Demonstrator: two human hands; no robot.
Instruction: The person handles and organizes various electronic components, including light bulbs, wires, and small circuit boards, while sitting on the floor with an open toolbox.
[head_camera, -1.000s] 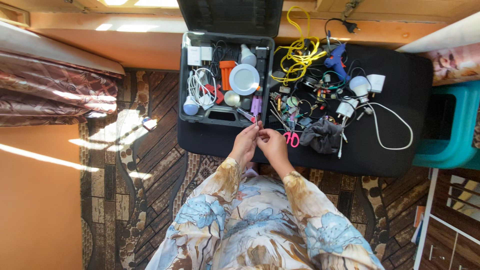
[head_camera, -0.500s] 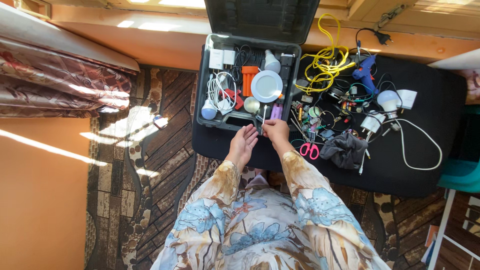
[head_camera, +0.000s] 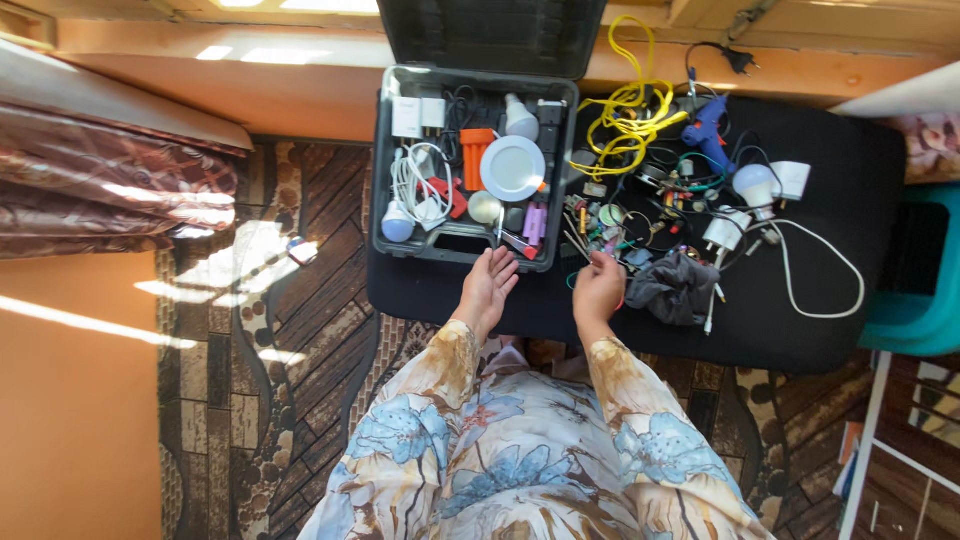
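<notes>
Two hands: left hand (head_camera: 488, 285) at toolbox (head_camera: 385, 160), right hand (head_camera: 598, 287) among wires (head_camera: 640, 215).

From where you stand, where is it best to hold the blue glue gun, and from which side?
Probably the handle of the blue glue gun, reached from the open table side near the right hand: it lies flat, and yellow cable crowds its other side.

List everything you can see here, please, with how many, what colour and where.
case: one, dark grey, lid open, on the table's left part
round lamp: one, white, inside the case
bulb: one, white and blue, case's near left corner
cable: one, yellow, coiled right of the case
glue gun: one, blue, far side of the table
cloth: one, grey, right of the right hand
table: one, black
left hand: at the case's near edge
right hand: among small parts
</notes>
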